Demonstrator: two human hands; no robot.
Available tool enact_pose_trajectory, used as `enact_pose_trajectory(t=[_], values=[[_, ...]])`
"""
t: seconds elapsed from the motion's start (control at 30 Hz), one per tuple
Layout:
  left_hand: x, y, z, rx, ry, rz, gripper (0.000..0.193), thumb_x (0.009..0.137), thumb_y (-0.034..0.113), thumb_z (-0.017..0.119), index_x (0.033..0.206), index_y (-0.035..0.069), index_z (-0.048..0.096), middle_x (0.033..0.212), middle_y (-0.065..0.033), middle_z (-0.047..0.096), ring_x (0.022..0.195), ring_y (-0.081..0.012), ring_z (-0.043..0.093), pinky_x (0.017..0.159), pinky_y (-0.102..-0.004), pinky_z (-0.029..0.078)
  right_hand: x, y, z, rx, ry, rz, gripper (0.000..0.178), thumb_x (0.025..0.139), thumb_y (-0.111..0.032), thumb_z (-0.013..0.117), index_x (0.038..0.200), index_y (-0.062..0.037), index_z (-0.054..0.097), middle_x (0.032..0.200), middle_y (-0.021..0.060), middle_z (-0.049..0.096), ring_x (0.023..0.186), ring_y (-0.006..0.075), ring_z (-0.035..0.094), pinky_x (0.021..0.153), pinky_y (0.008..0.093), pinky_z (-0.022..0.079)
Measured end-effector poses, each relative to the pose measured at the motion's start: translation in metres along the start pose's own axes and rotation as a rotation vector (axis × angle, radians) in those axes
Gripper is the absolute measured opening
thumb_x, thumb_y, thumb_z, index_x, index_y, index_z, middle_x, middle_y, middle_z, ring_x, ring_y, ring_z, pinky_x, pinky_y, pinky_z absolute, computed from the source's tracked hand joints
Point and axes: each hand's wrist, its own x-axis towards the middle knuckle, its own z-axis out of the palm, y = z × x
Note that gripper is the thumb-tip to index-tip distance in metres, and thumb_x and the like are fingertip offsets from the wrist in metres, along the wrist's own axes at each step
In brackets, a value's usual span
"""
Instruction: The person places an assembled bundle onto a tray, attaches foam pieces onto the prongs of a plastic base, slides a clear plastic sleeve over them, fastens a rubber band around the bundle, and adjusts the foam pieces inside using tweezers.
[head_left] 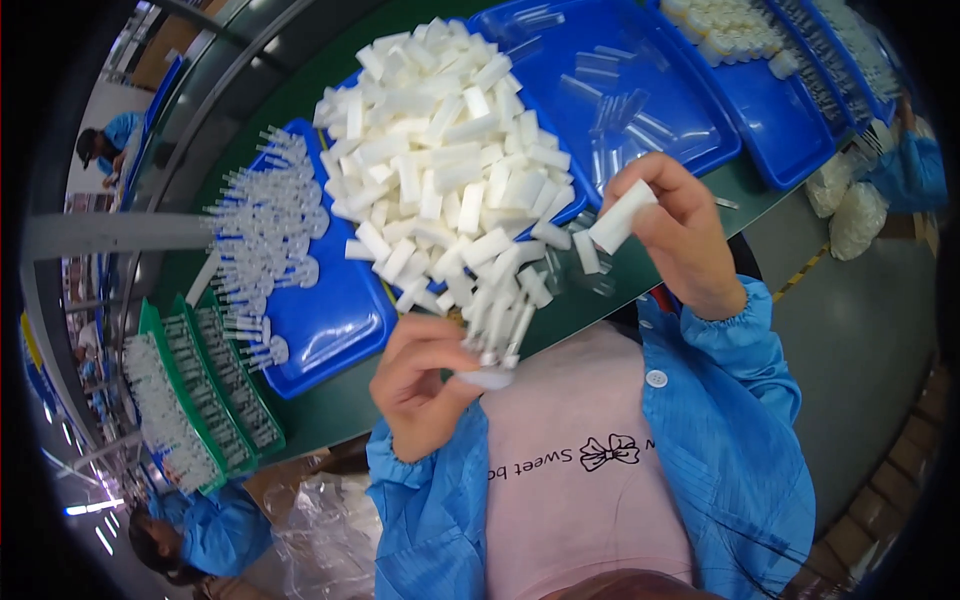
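My left hand (422,385) pinches a clear plastic piece (487,378) by its round base. Several pale stems stand up from that base, slightly blurred, close to the near edge of a big heap of white foam strips (440,150). Between the fingers and thumb of my right hand (690,235) is a single white foam strip (622,217), held tilted above the table to the right of the heap. Another loose strip (586,252) lies just beside it. The two hands are apart, with the held things not touching.
A blue tray (340,340) at left carries clear stemmed plastic pieces (265,220). Green racks (180,370) of small clear parts stand beyond it. Clear tubes (630,115) lie in a blue tray (690,80) at the back right. Co-workers (205,530) sit nearby.
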Motion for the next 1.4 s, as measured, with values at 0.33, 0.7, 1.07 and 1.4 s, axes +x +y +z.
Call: enact_pose_trajectory(t=[0.33,0.7,1.07,1.4], values=[[0.004,0.000,0.013,0.114,-0.149,0.011,0.020,0.069,0.005,0.077,0.087,0.003,0.068,0.087,-0.0086,0.060,0.076,-0.0175,0.056,0.065,-0.0263,0.043,0.004,0.029,0.016,0.142,0.035,0.217,0.023,0.089,-0.024,0.058,0.104,-0.0077,0.050,0.091,0.0079,0.059,0.085,0.0160,0.057,0.077,0.0295,0.046],[0.007,-0.002,0.010,0.183,-0.245,0.074,0.026,0.065,0.007,0.080,0.089,0.003,0.069,0.087,-0.0089,0.060,0.074,-0.0172,0.058,0.064,-0.0267,0.046,-0.002,0.015,0.007,-0.078,-0.165,0.114,0.016,0.088,-0.015,0.061,0.096,-0.0008,0.058,0.092,0.0032,0.059,0.089,0.0100,0.055,0.083,0.0250,0.042],[0.003,-0.011,0.008,0.163,-0.111,0.102,0.030,0.063,0.000,0.079,0.091,0.000,0.067,0.089,-0.0103,0.062,0.077,-0.0179,0.059,0.067,-0.0269,0.047,0.001,0.009,0.009,-0.660,-0.239,-0.236,0.018,0.076,-0.011,0.070,0.090,-0.0046,0.063,0.095,0.0096,0.062,0.089,0.0211,0.056,0.082,0.0339,0.043],[0.000,-0.018,-0.001,-0.040,0.094,-0.064,0.029,0.065,-0.002,0.078,0.091,0.000,0.066,0.095,-0.0114,0.060,0.087,-0.0184,0.057,0.077,-0.0298,0.046,-0.001,0.042,-0.002,-1.780,-0.130,-0.347,0.047,0.066,-0.026,0.077,0.104,-0.0095,0.053,0.072,0.0058,0.058,0.075,0.0221,0.054,0.073,0.0350,0.035]])
